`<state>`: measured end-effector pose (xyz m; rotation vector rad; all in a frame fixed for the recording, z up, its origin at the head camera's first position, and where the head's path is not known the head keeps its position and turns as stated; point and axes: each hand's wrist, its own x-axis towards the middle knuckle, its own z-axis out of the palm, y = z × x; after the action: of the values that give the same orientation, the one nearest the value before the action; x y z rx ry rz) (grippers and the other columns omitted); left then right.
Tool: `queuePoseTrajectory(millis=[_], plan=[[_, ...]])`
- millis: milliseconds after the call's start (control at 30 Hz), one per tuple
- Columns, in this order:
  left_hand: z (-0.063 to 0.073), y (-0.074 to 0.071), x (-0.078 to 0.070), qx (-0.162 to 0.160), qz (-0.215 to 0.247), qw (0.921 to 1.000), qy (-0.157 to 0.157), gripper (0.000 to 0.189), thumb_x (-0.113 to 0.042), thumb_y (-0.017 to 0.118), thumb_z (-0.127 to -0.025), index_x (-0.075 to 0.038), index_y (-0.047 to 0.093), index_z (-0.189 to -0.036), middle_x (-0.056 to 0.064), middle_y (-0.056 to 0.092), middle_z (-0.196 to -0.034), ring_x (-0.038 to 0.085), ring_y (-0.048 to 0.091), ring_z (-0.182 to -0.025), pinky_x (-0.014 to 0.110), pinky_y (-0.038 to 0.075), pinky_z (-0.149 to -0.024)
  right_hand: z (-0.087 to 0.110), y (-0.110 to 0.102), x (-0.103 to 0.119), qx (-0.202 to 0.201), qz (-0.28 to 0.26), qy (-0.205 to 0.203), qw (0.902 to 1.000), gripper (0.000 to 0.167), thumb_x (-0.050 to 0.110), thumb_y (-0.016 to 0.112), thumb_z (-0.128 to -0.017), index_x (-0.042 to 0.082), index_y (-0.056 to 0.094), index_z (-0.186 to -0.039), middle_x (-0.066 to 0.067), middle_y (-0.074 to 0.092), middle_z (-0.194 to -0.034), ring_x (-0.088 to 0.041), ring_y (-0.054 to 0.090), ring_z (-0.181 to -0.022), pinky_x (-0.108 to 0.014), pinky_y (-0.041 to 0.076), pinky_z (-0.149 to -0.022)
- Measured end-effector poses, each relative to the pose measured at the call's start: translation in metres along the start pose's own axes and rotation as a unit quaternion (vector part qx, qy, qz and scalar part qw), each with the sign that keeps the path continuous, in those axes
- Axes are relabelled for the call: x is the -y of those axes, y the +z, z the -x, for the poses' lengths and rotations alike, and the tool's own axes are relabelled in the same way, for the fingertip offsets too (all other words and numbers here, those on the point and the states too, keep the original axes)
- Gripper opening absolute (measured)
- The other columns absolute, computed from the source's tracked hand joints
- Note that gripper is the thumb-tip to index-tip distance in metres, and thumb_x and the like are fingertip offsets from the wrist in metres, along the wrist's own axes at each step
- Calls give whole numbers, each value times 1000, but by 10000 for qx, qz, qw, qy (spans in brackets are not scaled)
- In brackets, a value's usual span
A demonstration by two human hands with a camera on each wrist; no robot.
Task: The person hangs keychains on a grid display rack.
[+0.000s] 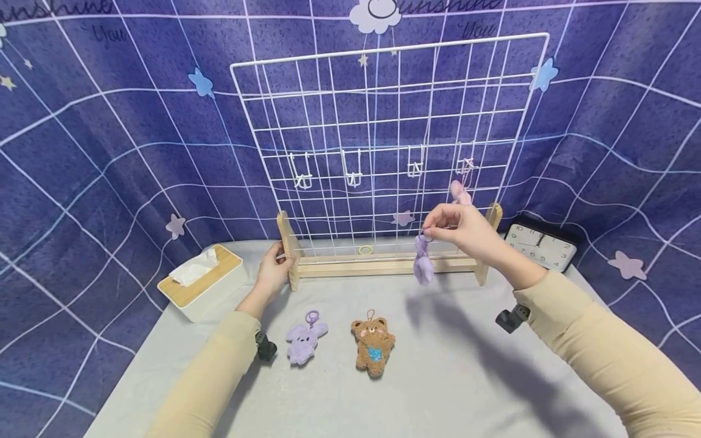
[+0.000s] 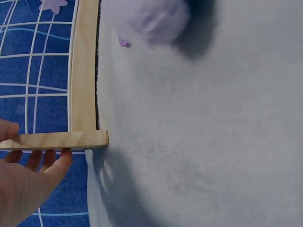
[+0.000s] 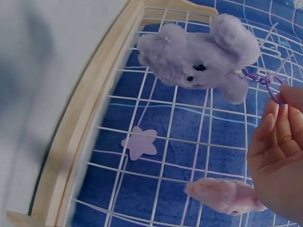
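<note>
My right hand (image 1: 457, 228) pinches the purple ring (image 3: 274, 92) of a fluffy lilac plush keychain (image 1: 423, 260), which hangs in front of the white wire grid rack (image 1: 383, 128). In the right wrist view its eyes and ears show. At the rack's left end, my left hand (image 1: 272, 271) grips the wooden end foot (image 2: 61, 140), thumb on one side and fingers on the other. Behind my right hand, a pink plush (image 1: 461, 193) hangs by a bead chain from the rightmost hook (image 1: 465, 165). On the table lie another lilac plush keychain (image 1: 304, 344) and a brown bear plush (image 1: 373, 347).
Three other white wire hooks, including the leftmost hook (image 1: 301, 176), hang on the grid. A tissue box (image 1: 205, 283) stands at the left and a clock (image 1: 539, 243) at the right. A wooden bar (image 1: 378, 267) runs along the rack's base. Patterned blue cloth (image 1: 137, 201) surrounds the table.
</note>
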<state>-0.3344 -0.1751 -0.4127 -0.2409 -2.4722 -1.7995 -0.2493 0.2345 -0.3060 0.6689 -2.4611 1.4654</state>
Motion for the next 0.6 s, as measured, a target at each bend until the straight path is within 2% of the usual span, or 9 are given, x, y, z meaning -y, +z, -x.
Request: queuePoseTrajectory(millis=[133, 267, 500, 600], plan=[[2, 1, -2, 2, 19, 10000, 28, 49, 4, 51, -101, 14, 37, -147, 36, 47, -142, 47, 51, -129, 52, 47, -109, -4, -3, 3, -40, 11, -22, 10000, 7, 2, 75, -91, 3, 72, -96, -16, 72, -85, -27, 68, -80, -23, 58, -74], [3, 0, -1, 15, 47, 10000, 69, 49, 4, 51, -101, 15, 38, -147, 36, 48, -141, 47, 51, -129, 52, 47, -108, -8, -6, 9, -103, 190, -85, 9997, 7, 4, 75, -92, 2, 72, -97, -15, 72, -85, -20, 68, -78, -22, 55, -72], [2, 0, -1, 19, 104, 9999, 74, 48, 4, 52, -101, 15, 38, -146, 37, 48, -141, 48, 51, -129, 52, 47, -108, -16, -11, 19, -361, 263, -66, 9990, 7, 5, 75, -91, 3, 72, -98, -13, 73, -84, -18, 66, -79, -23, 52, -75], [2, -1, -1, 30, 98, 9999, 57, 48, 4, 51, -102, 15, 38, -146, 37, 47, -141, 48, 50, -129, 52, 47, -109, -18, -14, 26, -408, 249, -2, 9989, 8, 7, 75, -92, 3, 72, -98, -12, 72, -85, -14, 60, -61, -23, 50, -55]])
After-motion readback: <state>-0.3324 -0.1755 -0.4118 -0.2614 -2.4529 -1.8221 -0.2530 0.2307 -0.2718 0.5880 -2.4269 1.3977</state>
